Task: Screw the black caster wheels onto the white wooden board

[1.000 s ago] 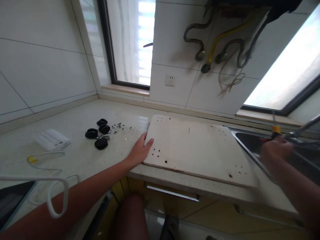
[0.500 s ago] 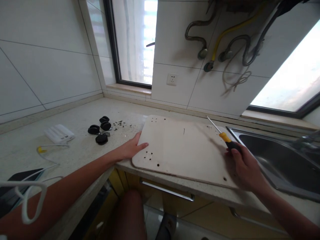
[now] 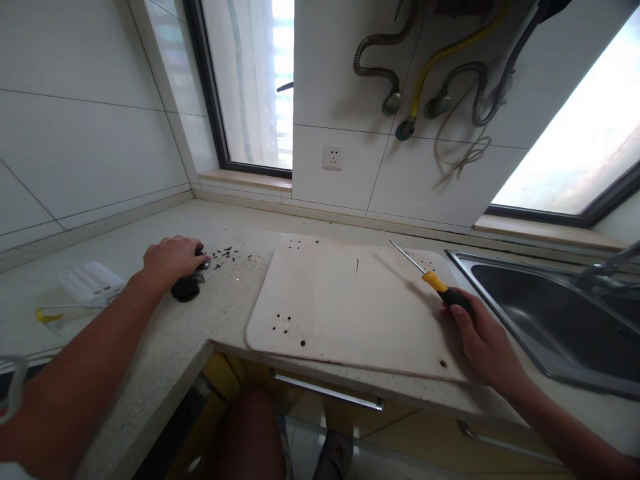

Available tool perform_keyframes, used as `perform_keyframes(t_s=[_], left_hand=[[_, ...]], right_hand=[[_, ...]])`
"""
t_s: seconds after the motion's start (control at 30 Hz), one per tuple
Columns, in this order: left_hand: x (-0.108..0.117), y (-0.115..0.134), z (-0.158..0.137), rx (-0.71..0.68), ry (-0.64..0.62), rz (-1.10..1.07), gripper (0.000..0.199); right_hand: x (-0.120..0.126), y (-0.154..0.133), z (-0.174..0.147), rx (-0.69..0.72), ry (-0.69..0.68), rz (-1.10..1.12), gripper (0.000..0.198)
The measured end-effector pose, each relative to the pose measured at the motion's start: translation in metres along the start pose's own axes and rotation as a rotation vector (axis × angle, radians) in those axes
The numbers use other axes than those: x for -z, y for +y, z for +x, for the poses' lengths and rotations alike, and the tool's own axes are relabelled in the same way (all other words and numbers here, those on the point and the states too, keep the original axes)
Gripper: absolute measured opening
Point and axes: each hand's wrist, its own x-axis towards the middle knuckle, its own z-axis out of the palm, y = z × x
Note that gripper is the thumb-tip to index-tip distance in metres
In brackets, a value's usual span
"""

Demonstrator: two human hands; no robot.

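Left hand (image 3: 173, 259) has left the flat, pale, round-cornered board (image 3: 345, 300) for round black casters (image 3: 185, 289); fingers curled, grip unclear. Right hand (image 3: 483, 340) clenched round yellow-and-black-handled screwdriver (image 3: 434, 280), over board. Board, casters on pale speckled counter (image 3: 220, 313).

**Bare-Armed Above, Dark-Shod Below**

And there they were, the left hand (image 3: 173, 259) and the right hand (image 3: 483, 337), both ungloved, slim fingers on show! The left forearm (image 3: 107, 333) was bare, the right forearm (image 3: 555, 417) bare to the edge of view. Down in the corner, a white sliver (image 3: 14, 471), too cropped to call a sleeve! Lower, a rounded bare knee (image 3: 253, 430), then dark grey footwear (image 3: 334, 459) with a faint reddish marking, details lost in shadow!
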Motion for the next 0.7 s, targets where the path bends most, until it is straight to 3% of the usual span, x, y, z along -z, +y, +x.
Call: perform_keyframes(t_s=[0.17,0.3,0.4,0.53,0.63,0.7], left_hand=[[-0.022,-0.019,0.007,-0.014,-0.071,0.092,0.030],[-0.010,-0.006,0.012,-0.109,0.025,0.053,0.033],[0.007,0.032,0.017,-0.204,0.084,-0.214,0.053],[0.015,0.104,0.023,-0.323,-0.072,-0.696,0.072],[0.007,0.144,0.029,-0.392,-0.104,-0.787,0.072],[-0.001,0.157,0.033,-0.413,-0.100,-0.764,0.072]], right_hand=[[0.000,-0.001,-0.002,-0.018,0.000,0.000,0.081],[-0.001,-0.003,-0.002,-0.049,-0.008,0.029,0.080],[-0.001,-0.005,-0.001,-0.063,-0.007,0.035,0.079],[0.000,-0.007,-0.002,-0.056,-0.011,0.033,0.080],[0.001,-0.007,-0.003,-0.043,-0.010,0.029,0.083],[0.002,-0.005,-0.004,-0.038,-0.013,0.027,0.084]])
